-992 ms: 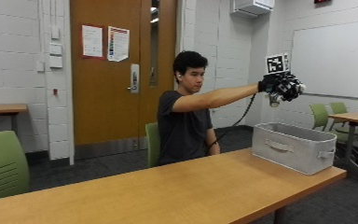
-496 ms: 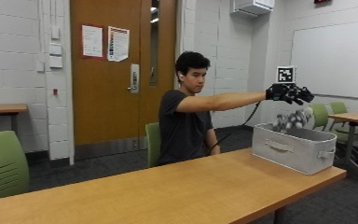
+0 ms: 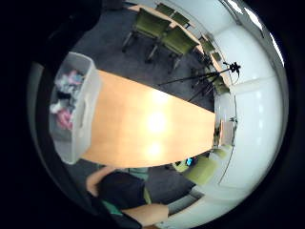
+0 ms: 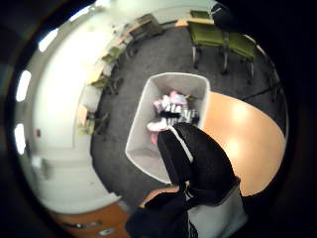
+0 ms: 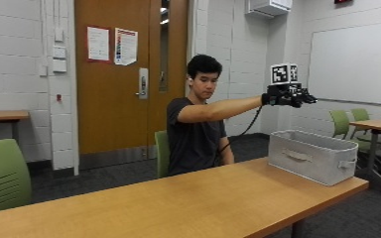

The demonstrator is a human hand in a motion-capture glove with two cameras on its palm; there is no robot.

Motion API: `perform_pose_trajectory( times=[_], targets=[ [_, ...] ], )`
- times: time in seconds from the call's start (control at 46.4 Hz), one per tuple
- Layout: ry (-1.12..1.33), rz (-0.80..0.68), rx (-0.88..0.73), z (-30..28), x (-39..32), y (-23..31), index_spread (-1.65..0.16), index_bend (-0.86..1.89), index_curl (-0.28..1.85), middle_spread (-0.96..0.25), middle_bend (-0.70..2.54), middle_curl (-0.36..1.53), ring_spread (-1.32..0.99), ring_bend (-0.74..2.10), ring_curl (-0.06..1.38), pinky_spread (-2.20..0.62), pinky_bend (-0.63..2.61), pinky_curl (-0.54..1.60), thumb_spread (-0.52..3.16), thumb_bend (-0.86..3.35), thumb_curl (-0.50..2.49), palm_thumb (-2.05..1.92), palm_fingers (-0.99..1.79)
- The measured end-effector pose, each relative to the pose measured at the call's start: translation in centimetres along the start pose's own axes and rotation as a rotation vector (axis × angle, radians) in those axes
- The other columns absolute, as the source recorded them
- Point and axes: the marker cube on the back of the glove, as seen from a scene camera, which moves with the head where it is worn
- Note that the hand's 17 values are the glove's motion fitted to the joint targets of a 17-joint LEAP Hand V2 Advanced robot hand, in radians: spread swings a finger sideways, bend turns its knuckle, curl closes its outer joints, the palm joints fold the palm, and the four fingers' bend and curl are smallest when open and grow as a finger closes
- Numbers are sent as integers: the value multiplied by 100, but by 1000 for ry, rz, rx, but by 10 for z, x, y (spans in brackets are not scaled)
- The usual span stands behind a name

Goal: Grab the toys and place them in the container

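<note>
Held out at shoulder height on a straight arm, the black-gloved right hand (image 5: pixel 288 95) hangs in the air well above the grey rectangular fabric container (image 5: pixel 312 156), palm down, with its fingers reaching forward, relaxed and holding nothing. One gloved finger (image 4: pixel 190 158) crosses the thumb-side palm view in front of the bin, with nothing between it and the rest of the hand.

That bin stands at the end of the long light-wood table (image 5: pixel 197 203), which the seated person faces (a fabric handle shows on its long side). Looking down from the palm, the small pink, white and dark toys (image 4: pixel 171 114) lie together in a heap inside the container, and the little-finger-side view shows the same pile (image 3: pixel 66 98) within its walls. Green chairs (image 4: pixel 223 42) stand on the dark carpet beyond the table.
</note>
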Motion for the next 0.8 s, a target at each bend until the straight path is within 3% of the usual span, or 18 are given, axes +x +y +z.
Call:
perform_pose_trajectory(
  times=[0.065,0.129,0.453,0.798],
  targets=[
    [41,253,7,0,30,7,-30,32,27,-12,19,52,-20,41,24,-12,88,29,127,-3,40,-3,-2],
    [45,317,11,1,63,22,-29,32,28,-11,19,51,-19,40,24,-12,85,28,129,-3,37,-3,-2],
    [26,475,13,29,175,98,-29,29,34,-11,21,49,-21,31,24,-9,75,27,134,-2,30,-3,-1],
    [10,549,-4,61,223,140,-30,33,41,-12,20,47,-28,20,25,-13,58,25,133,-6,23,-8,-2]
  ],
)
